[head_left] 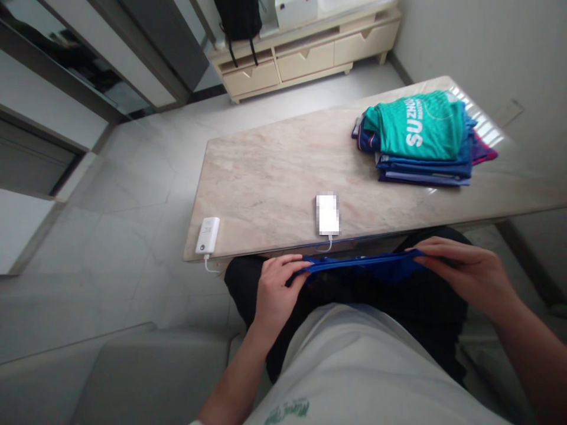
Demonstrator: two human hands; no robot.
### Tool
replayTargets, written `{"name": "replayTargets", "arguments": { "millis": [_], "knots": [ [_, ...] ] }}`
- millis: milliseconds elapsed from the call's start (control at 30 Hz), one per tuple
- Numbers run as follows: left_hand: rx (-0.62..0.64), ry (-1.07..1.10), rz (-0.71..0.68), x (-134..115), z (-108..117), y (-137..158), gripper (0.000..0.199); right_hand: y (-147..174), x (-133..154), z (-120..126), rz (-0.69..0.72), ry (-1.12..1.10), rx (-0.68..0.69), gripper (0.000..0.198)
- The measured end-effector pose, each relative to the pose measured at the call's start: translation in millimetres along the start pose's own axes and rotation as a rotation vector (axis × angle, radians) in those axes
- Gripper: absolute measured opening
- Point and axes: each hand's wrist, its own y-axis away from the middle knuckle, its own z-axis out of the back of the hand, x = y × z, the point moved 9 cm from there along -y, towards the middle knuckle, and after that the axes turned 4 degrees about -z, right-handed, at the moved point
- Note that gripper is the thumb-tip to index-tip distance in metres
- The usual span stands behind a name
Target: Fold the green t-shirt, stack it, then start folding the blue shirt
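A bright blue garment (pixel 363 261) is stretched between my two hands above my lap, seen nearly edge-on, so its exact kind is hard to make out. My left hand (pixel 280 284) pinches its left end between thumb and fingers. At the right end, the fingertips and thumb of my right hand (pixel 472 268) grip the upper edge. The cloth is pulled fairly straight and hangs just off the table's near edge. Its lower part drops over my dark trousers and is partly in shadow.
On the marble-patterned table (pixel 266 177), a stack of folded clothes lies at the right, topped by a green jersey (pixel 419 127). Near the front edge are a blurred-out phone-like device (pixel 328 214) and a white power bank (pixel 208 235), both with cables. A drawer cabinet (pixel 305 59) stands beyond.
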Motion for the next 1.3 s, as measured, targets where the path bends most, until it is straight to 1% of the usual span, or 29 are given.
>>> {"name": "replayTargets", "arguments": {
  "millis": [100, 133, 200, 300, 400, 500, 633, 733, 833, 900, 967, 1100, 1167, 1233, 1300],
  "knots": [
    [-0.045, 0.072, -0.009, -5, 5, -3, 0.013, 2, 9, 2, 0.046, -0.066, -0.033, 0.014],
    [-0.053, 0.093, -0.023, -7, 7, -4, 0.012, 2, 12, 1, 0.061, -0.081, -0.02, 0.016],
    [-0.064, 0.115, -0.05, -9, 9, -7, 0.013, 1, 17, -4, 0.092, -0.117, 0.052, 0.019],
    [-0.065, 0.158, -0.057, -3, 12, -10, 0.016, -2, 23, -10, 0.119, -0.188, 0.172, 0.019],
    [-0.047, 0.202, -0.057, 3, 14, -12, 0.017, -5, 24, -9, 0.111, -0.233, 0.211, 0.016],
    [-0.037, 0.199, -0.038, 7, 17, -11, 0.016, -8, 19, -7, 0.068, -0.27, 0.195, 0.006],
    [-0.049, 0.196, -0.03, 7, 21, -8, 0.016, -9, 17, -5, 0.048, -0.279, 0.126, 0.004],
    [-0.056, 0.188, -0.059, 3, 20, -5, 0.018, -8, 17, -4, 0.044, -0.282, 0.063, 0.009],
    [-0.07, 0.181, -0.099, -3, 19, -4, 0.021, -8, 20, -7, 0.051, -0.302, 0.063, 0.013],
    [-0.07, 0.195, -0.13, -9, 18, -6, 0.023, -8, 24, -11, 0.074, -0.336, 0.109, 0.015],
    [-0.05, 0.243, -0.159, -15, 16, -9, 0.024, -8, 30, -16, 0.108, -0.37, 0.185, 0.016],
    [-0.025, 0.451, -0.173, -22, 8, -12, 0.024, -8, 42, -29, 0.158, -0.45, 0.373, 0.014],
    [-0.026, 0.578, -0.162, -24, 1, -11, 0.021, -5, 50, -42, 0.17, -0.533, 0.5, 0.016],
    [0.004, 0.677, -0.162, -32, -9, -9, 0.017, -2, 57, -58, 0.156, -0.614, 0.61, 0.014],
    [0.053, 0.736, -0.168, -43, -21, -5, 0.019, -1, 60, -77, 0.099, -0.669, 0.663, 0.009]
  ]
}}
